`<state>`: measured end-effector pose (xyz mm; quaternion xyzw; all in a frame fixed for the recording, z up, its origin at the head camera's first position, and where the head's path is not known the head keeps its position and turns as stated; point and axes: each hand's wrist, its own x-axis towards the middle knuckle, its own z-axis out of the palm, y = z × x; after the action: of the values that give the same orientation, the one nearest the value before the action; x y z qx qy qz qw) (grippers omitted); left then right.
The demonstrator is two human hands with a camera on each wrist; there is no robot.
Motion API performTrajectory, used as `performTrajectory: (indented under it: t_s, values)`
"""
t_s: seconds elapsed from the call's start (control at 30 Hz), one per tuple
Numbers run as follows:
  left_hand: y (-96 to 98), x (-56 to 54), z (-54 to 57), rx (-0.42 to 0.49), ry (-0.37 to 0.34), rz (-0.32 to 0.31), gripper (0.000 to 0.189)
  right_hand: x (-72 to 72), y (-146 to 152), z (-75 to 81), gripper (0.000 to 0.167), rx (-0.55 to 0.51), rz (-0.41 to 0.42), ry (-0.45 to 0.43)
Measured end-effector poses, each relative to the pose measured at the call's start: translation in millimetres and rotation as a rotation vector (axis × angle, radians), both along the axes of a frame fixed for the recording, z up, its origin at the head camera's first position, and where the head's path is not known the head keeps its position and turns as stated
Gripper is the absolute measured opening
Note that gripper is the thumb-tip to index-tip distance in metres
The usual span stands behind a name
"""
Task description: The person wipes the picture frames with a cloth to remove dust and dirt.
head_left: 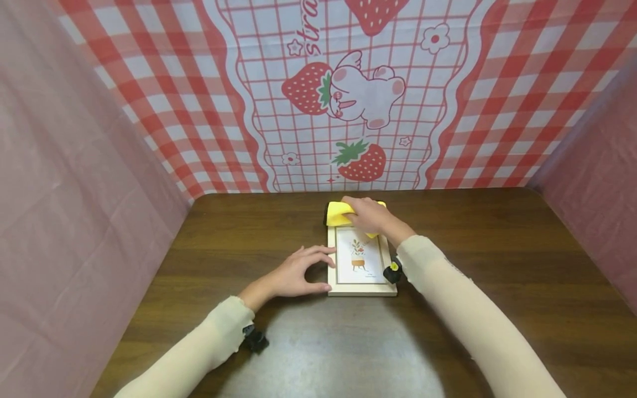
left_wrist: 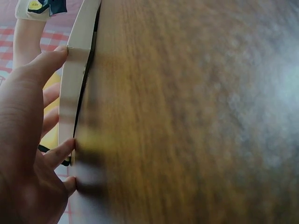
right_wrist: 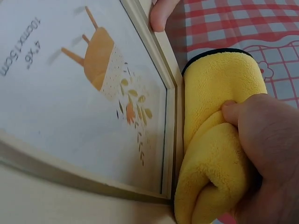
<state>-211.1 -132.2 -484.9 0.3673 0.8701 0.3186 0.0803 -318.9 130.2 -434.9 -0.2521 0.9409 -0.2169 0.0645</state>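
Note:
A cream picture frame [head_left: 362, 289] lies flat on the wooden table, its inner print showing a potted plant. My left hand [head_left: 301, 272] holds the frame's left side, with the thumb near the lower corner and the fingers along the edge. At the frame's far end, my right hand [head_left: 369, 214] grips a folded yellow cloth [head_left: 338, 214] with a dark border. In the right wrist view the cloth [right_wrist: 219, 88] bunches under the right thumb and lies against the frame's end bar. The right fingertips are hidden by the cloth.
The brown wooden table [head_left: 239, 221] reaches back to a red-and-white strawberry curtain [head_left: 209, 110]. Pink cloth [head_left: 74, 166] hangs at the left, and more pink cloth [head_left: 592, 182] at the right. A small black wrist camera [head_left: 256, 338] sits on the left sleeve.

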Motion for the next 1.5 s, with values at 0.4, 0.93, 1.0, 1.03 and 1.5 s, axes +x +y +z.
performTrajectory:
  t_s: [0.4,0.93,1.0,1.03,1.5]
  values:
    - [2.2,0.0,-1.1,-0.002,-0.014,0.001,0.043,-0.4,24.8,0.5,0.027,0.041,-0.048,-0.033]
    - [2.2,1.5,-1.5,0.001,-0.011,0.002,0.043,0.2,70.5,5.0,0.025,0.039,-0.086,-0.058]
    - [1.9,1.8,-1.0,0.0,-0.019,0.002,0.043,0.4,73.0,4.8,0.024,0.034,-0.089,-0.061]
    - [1.7,1.9,-0.9,0.0,-0.022,0.002,0.042,0.3,73.6,4.6,0.024,0.034,-0.088,-0.061]
    - [0.9,1.5,1.0,-0.008,-0.029,0.008,0.042,0.3,56.3,4.5,0.029,0.029,-0.075,-0.024]
